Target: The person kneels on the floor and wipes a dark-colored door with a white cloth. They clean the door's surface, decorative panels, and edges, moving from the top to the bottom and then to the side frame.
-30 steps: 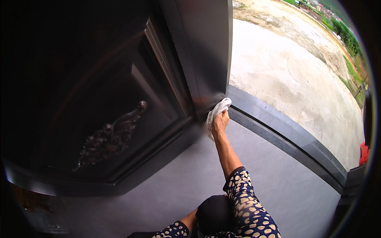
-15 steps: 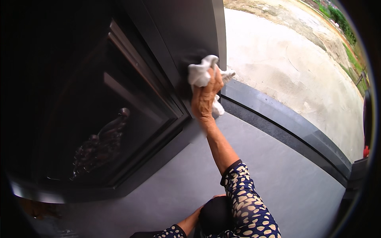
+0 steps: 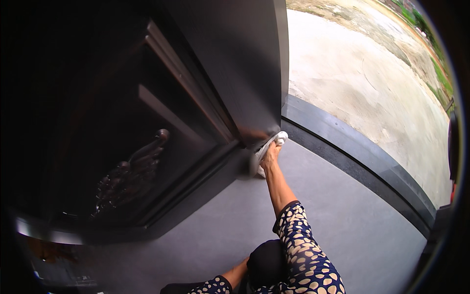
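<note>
A crumpled white cloth is gripped in my right hand, whose fingers are closed around it. I hold the cloth against the lower corner of a dark panelled door, close to the floor and the threshold. Part of the cloth hangs below my hand and looks blurred. My left forearm reaches in from the bottom edge toward my dark-clad knee. The knee hides the left hand, so its fingers do not show.
Grey smooth floor lies under the door. A raised dark threshold runs along the right, with pale concrete ground outside. The door carries raised mouldings and a shiny carved ornament. Bright trim edges its lower left.
My right hand has moved down the door with the cloth, from partway up the edge to the bottom corner. The view has shifted slightly.
</note>
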Available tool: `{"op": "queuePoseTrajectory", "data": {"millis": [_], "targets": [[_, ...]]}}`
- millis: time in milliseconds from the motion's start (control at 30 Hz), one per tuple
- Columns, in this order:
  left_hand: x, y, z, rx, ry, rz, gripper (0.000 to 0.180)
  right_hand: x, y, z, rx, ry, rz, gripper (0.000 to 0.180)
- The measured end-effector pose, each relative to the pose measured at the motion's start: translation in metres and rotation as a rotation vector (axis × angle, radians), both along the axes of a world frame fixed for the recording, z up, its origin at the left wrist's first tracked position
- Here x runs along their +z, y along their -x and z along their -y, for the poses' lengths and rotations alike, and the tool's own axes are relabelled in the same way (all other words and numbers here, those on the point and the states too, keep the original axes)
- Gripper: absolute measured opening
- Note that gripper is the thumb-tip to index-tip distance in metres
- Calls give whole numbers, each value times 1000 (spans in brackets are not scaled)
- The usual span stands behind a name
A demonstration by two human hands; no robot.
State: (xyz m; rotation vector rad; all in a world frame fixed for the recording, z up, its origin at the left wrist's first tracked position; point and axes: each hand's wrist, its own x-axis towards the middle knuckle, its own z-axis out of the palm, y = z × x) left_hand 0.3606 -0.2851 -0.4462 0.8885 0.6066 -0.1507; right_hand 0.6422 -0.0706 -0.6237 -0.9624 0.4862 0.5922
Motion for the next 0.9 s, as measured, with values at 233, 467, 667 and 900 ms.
{"op": "queuePoseTrajectory", "data": {"millis": [233, 467, 667, 900], "targets": [[7, 26, -6, 123, -63, 25, 35, 134, 36, -8, 22, 104, 514, 35], [4, 30, -13, 154, -91, 81, 36, 315, 72, -3, -193, 118, 1472, 49], [7, 34, -12, 183, -116, 109, 36, 372, 96, -13, -325, 279, 1976, 48], [7, 28, -13, 142, -133, 164, 36, 230, 97, 4, -150, 446, 2060, 42]]}}
